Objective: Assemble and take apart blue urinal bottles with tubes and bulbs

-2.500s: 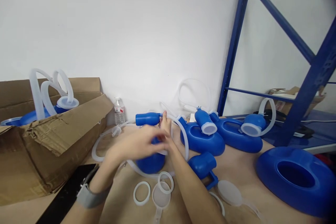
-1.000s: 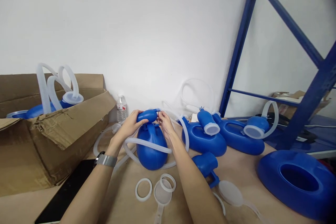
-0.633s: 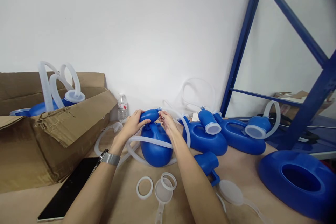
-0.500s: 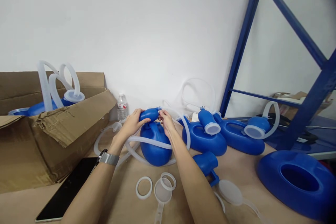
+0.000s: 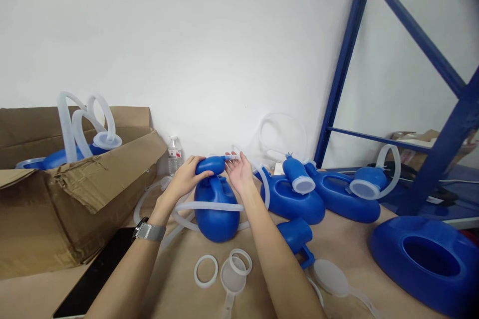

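Note:
A blue plastic jug [image 5: 217, 209] stands upright on the table in front of me, with a clear corrugated hose [image 5: 209, 206] looped round it. My left hand [image 5: 187, 178] is wrapped over the jug's blue neck piece [image 5: 210, 164]. My right hand [image 5: 239, 172] is just right of the neck's tip, palm up and fingers spread, holding nothing. A metal watch [image 5: 148, 232] sits on my left wrist.
Two white rings [image 5: 205, 270] and round lids [image 5: 232, 276] lie near the front. More blue jugs [image 5: 292, 199] line the right, a blue basin [image 5: 426, 254] lies far right, and a blue shelf frame [image 5: 337, 75] stands behind. A cardboard box [image 5: 75, 194], water bottle [image 5: 174, 154] and black phone [image 5: 93, 279] are on the left.
My right hand, which was pinching at the tip of the blue neck, has let go and opened out palm up. My left hand stays on the neck.

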`<state>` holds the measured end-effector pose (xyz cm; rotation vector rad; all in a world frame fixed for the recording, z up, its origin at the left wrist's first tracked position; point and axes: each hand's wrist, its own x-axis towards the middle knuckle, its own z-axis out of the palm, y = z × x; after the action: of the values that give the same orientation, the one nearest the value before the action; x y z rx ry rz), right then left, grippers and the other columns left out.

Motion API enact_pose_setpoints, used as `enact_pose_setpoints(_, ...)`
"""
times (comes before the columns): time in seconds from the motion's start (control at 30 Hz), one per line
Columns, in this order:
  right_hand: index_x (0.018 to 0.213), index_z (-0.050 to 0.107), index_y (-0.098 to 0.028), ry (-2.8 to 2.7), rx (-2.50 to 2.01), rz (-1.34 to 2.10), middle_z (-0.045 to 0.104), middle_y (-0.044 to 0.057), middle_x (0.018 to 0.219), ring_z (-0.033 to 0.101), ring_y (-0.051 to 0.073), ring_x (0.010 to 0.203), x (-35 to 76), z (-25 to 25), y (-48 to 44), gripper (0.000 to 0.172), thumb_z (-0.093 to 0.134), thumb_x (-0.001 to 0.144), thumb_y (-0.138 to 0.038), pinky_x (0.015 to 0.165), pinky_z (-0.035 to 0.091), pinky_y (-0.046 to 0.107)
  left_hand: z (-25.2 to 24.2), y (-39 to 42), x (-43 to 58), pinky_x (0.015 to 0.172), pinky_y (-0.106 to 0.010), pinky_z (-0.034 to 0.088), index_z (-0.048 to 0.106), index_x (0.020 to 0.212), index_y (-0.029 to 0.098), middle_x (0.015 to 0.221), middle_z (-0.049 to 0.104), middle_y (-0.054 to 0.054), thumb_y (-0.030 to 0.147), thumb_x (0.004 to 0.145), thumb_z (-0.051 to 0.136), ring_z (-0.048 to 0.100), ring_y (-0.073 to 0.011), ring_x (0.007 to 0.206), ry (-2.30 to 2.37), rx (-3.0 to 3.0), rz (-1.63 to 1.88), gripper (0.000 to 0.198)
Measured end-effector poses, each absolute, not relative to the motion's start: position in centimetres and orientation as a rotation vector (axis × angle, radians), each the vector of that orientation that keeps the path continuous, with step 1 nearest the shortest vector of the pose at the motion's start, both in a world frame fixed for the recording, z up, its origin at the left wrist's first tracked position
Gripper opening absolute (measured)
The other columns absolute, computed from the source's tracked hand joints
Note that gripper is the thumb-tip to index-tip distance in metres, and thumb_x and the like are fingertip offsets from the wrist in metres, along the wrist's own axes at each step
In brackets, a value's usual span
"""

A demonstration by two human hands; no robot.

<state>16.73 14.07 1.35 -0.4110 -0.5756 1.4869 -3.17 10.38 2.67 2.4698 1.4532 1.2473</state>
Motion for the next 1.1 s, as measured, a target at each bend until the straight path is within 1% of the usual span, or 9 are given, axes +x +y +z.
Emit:
enact_pose_setpoints(0.1, 0.079, 0.056, -0.023, -0.449, -0.301, 1.495, 0.067, 0.002, 0.076, 0.072, 0.016, 0.079, 17.0, 2.7, 14.1, 0.045, 0.033, 0.112, -0.044, 0.073, 0.06, 0.03, 3.3, 9.8, -2.8, 0.097, -0.045, 0.053, 0.062, 0.123, 0.021, 0.119, 0.067, -0.011, 0.067, 0.089, 0.065, 0.066, -0.0329, 0.112, 1.386, 2.521, 1.266, 0.058)
enact_pose_setpoints(0.23, 0.069, 0.043, -0.023, -0.356, -0.156, 1.473, 0.05, -0.003, 0.06, 0.059, 0.013, 0.058, 16.9, 3.6, 13.7, 0.055, 0.021, 0.113, -0.047, 0.066, 0.058, 0.027, 4.4, 9.0, -2.8, 0.094, -0.042, 0.054, 0.065, 0.12, 0.022, 0.118, 0.067, -0.01, 0.067, 0.087, 0.068, 0.066, -0.0317, 0.111, 1.284, 2.595, 1.286, 0.056)
enact_pose_setpoints(0.3, 0.068, 0.039, -0.024, -0.332, -0.099, 1.455, 0.046, -0.004, 0.058, 0.054, 0.012, 0.055, 16.7, 3.7, 13.5, 0.054, 0.021, 0.113, -0.047, 0.064, 0.057, 0.026, 4.8, 8.7, -2.9, 0.094, -0.042, 0.054, 0.066, 0.119, 0.022, 0.119, 0.068, -0.01, 0.068, 0.086, 0.069, 0.066, -0.0317, 0.11, 1.254, 2.609, 1.303, 0.057)
enact_pose_setpoints(0.4, 0.067, 0.036, -0.023, -0.313, -0.05, 1.431, 0.043, -0.005, 0.057, 0.051, 0.012, 0.054, 16.3, 3.5, 13.3, 0.052, 0.029, 0.112, -0.047, 0.063, 0.057, 0.027, 5.0, 8.6, -3.1, 0.092, -0.042, 0.054, 0.068, 0.117, 0.021, 0.114, 0.071, -0.01, 0.069, 0.084, 0.072, 0.068, -0.0314, 0.105, 1.229, 2.595, 1.336, 0.059)
enact_pose_setpoints(0.53, 0.066, 0.037, -0.023, -0.276, -0.022, 1.366, 0.038, -0.007, 0.053, 0.048, 0.013, 0.051, 16.0, 2.8, 13.6, 0.053, 0.037, 0.111, -0.051, 0.063, 0.057, 0.029, 4.7, 8.9, -3.1, 0.088, -0.04, 0.054, 0.071, 0.114, 0.021, 0.109, 0.074, -0.009, 0.07, 0.082, 0.073, 0.07, -0.03, 0.098, 1.218, 2.559, 1.342, 0.058)
enact_pose_setpoints(0.67, 0.064, 0.037, -0.023, -0.273, -0.016, 1.308, 0.036, -0.008, 0.051, 0.045, 0.012, 0.049, 15.9, 2.2, 14.0, 0.056, 0.03, 0.111, -0.052, 0.064, 0.057, 0.031, 4.0, 9.2, -2.9, 0.087, -0.039, 0.054, 0.071, 0.112, 0.021, 0.111, 0.075, -0.01, 0.071, 0.081, 0.073, 0.07, -0.0301, 0.1, 1.226, 2.516, 1.333, 0.059)
enact_pose_setpoints(0.8, 0.062, 0.035, -0.023, -0.257, -0.005, 1.286, 0.033, -0.009, 0.05, 0.041, 0.011, 0.045, 16.1, 2.1, 14.1, 0.058, 0.024, 0.113, -0.049, 0.068, 0.058, 0.031, 3.6, 9.4, -2.5, 0.086, -0.039, 0.054, 0.071, 0.11, 0.02, 0.108, 0.075, -0.01, 0.07, 0.083, 0.072, 0.07, -0.0296, 0.098, 1.234, 2.508, 1.323, 0.057)
enact_pose_setpoints(1.0, 0.062, 0.031, -0.023, -0.25, 0.011, 1.261, 0.031, -0.011, 0.048, 0.036, 0.01, 0.04, 16.4, 2.1, 14.5, 0.058, 0.021, 0.113, -0.051, 0.07, 0.059, 0.032, 3.5, 9.5, -2.2, 0.087, -0.04, 0.055, 0.07, 0.11, 0.021, 0.11, 0.075, -0.009, 0.068, 0.079, 0.076, 0.071, -0.0303, 0.1, 1.244, 2.462, 1.336, 0.057)
enact_pose_setpoints(1.1, 0.062, 0.029, -0.023, -0.25, 0.026, 1.259, 0.029, -0.011, 0.047, 0.035, 0.009, 0.04, 16.3, 1.9, 14.7, 0.059, 0.019, 0.113, -0.051, 0.07, 0.058, 0.03, 3.6, 9.5, -2.2, 0.088, -0.04, 0.055, 0.071, 0.109, 0.022, 0.109, 0.076, -0.009, 0.068, 0.08, 0.075, 0.071, -0.03, 0.099, 1.266, 2.46, 1.319, 0.054)
